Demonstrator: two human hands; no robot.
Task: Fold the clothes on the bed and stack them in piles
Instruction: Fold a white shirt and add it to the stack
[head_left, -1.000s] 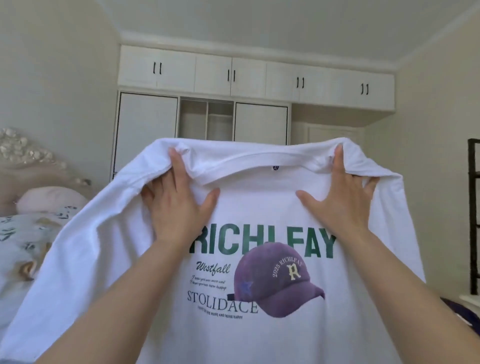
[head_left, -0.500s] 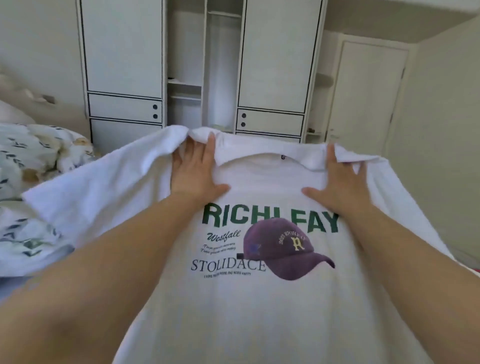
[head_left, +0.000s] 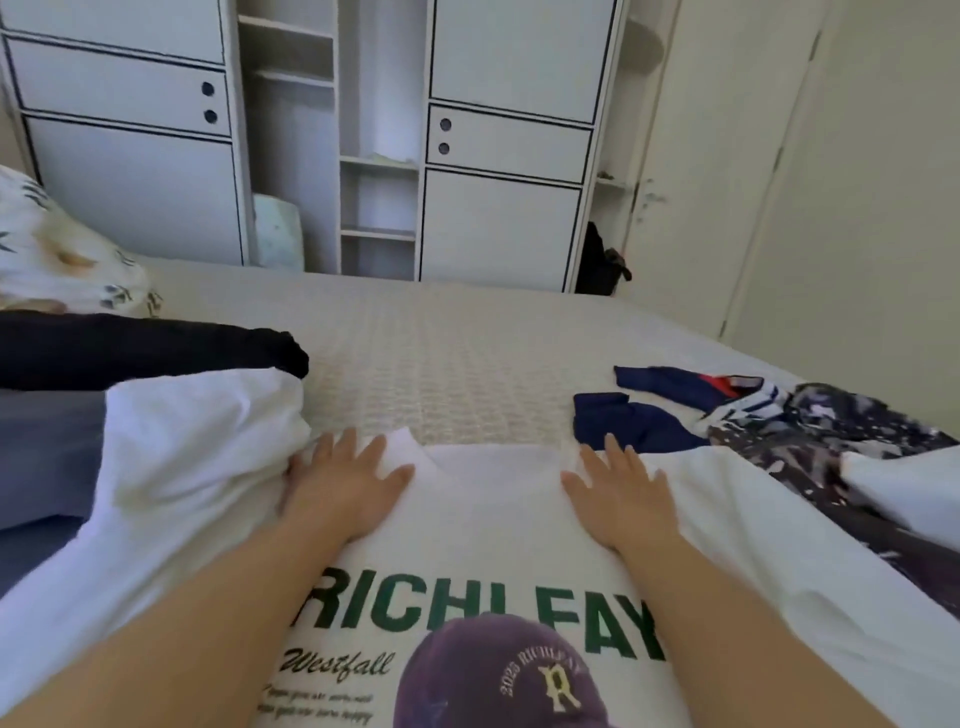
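White T-shirt (head_left: 493, 525) spread print-up on bed (head_left: 457, 353), collar away from body, long axis running front-to-back. Left hand (head_left: 343, 488) and right hand (head_left: 618, 493) pressed flat on shoulders, fingers straight, grasping nothing. Sleeves outboard of each hand, equally near.

Bare quilted bed (head_left: 447, 358) lies open beyond the white T-shirt (head_left: 488, 499), between a black garment (head_left: 156, 345) and bunched white cloth (head_left: 197, 447) at left and navy clothes (head_left: 639, 421) and patterned fabric (head_left: 841, 431) at right.
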